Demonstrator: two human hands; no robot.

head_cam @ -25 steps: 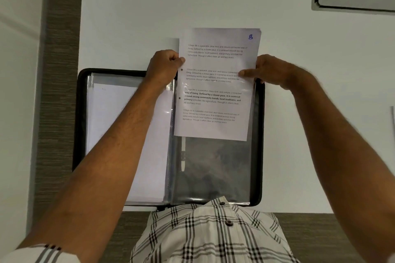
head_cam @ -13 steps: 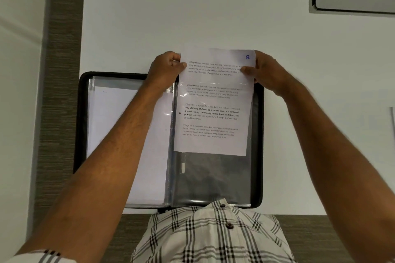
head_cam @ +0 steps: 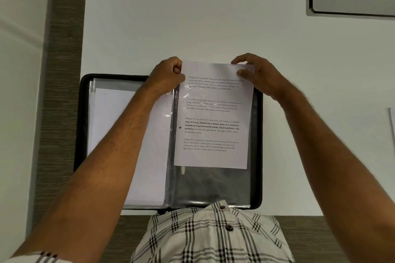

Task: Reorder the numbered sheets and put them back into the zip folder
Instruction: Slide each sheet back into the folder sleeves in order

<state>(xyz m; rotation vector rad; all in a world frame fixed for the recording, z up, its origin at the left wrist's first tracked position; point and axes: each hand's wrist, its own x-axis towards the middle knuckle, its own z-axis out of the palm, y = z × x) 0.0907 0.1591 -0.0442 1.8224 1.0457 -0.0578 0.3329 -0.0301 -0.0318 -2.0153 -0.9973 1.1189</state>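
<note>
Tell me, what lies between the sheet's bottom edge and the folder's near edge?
In the head view, only an empty clear sleeve lies there, dark folder backing showing through, below the sheet.

Open zip folder (head_cam: 82,134) lies flat on white table (head_cam: 192,17)

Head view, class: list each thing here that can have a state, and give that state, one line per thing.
Black zip folder: unzipped, lying open flat on the white table.
Printed white sheet: partly slid into the clear plastic sleeve, top edge sticking out.
Left hand: grip closed on the sheet's top left corner.
Right hand: pinching the sheet's top right corner.
</note>
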